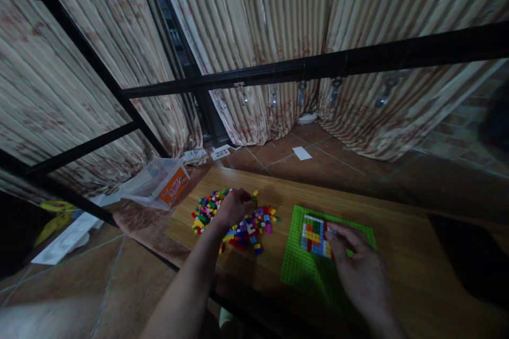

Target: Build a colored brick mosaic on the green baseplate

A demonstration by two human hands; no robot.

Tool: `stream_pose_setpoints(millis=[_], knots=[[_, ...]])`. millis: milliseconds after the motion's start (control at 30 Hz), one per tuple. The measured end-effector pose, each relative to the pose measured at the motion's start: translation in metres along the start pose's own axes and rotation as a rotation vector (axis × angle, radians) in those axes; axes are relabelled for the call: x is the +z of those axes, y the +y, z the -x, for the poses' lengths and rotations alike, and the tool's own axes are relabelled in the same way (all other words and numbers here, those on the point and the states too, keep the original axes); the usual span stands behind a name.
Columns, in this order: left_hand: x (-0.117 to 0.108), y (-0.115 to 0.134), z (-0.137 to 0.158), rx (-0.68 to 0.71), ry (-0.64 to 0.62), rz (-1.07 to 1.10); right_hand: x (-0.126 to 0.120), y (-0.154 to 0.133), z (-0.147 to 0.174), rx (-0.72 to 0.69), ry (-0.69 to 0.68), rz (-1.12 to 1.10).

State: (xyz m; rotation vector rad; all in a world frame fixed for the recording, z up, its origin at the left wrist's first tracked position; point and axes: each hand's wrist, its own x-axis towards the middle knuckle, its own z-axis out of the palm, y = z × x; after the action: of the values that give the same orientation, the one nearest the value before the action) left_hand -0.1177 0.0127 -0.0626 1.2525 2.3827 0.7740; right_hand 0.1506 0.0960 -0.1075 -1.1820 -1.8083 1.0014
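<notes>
A loose pile of small building bricks (pixel 250 228) in many colours lies on the wooden table. My left hand (pixel 236 206) reaches into its far side with fingers curled down. What those fingers hold, if anything, is hidden. Right of the pile is a green studded baseplate (pixel 293 254). On it sits a flat rectangle of joined bricks (pixel 313 233) in white, blue, red, yellow, orange and green. My right hand (pixel 358 259) rests over the plate's right part. Its thumb and index finger pinch a small pale brick at the rectangle's right edge.
A dark flat object (pixel 465 254) lies at the table's right end. On the floor to the left stands a clear plastic box (pixel 159 183) with an orange label. A black metal bar (pixel 278 71) with hanging clips crosses ahead, before striped curtains (pixel 270 16).
</notes>
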Motion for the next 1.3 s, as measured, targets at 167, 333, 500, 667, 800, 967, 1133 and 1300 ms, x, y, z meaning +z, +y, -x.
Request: stream_pose_setpoints(millis=[167,333,500,667,800,967,1133,1300], knots=[[0.0,0.015,0.008,-0.047,-0.167,0.645,0.018,-0.021,0.007,-0.007,-0.07,-0.251],[0.016,0.04,0.028,-0.025,-0.385,1.08,0.034,-0.042,0.018,0.366,-0.271,-0.777],[0.031,0.059,0.038,0.048,-0.496,1.223,0.027,-0.052,0.02,0.43,-0.355,-1.121],[0.033,0.066,0.041,0.115,-0.607,1.159,0.02,-0.046,0.015,0.349,-0.187,-0.889],[0.042,0.066,0.041,0.079,-0.56,0.971,0.02,-0.042,0.015,0.267,-0.132,-0.749],[0.053,0.062,0.042,0.048,-0.539,0.933,0.022,-0.043,0.017,0.326,-0.148,-0.752],[0.057,0.061,0.046,-0.024,-0.456,1.019,0.027,-0.046,0.017,0.445,-0.106,-0.827],[0.061,0.06,0.052,-0.056,-0.424,1.064,0.036,-0.046,0.017,0.445,-0.08,-0.873]])
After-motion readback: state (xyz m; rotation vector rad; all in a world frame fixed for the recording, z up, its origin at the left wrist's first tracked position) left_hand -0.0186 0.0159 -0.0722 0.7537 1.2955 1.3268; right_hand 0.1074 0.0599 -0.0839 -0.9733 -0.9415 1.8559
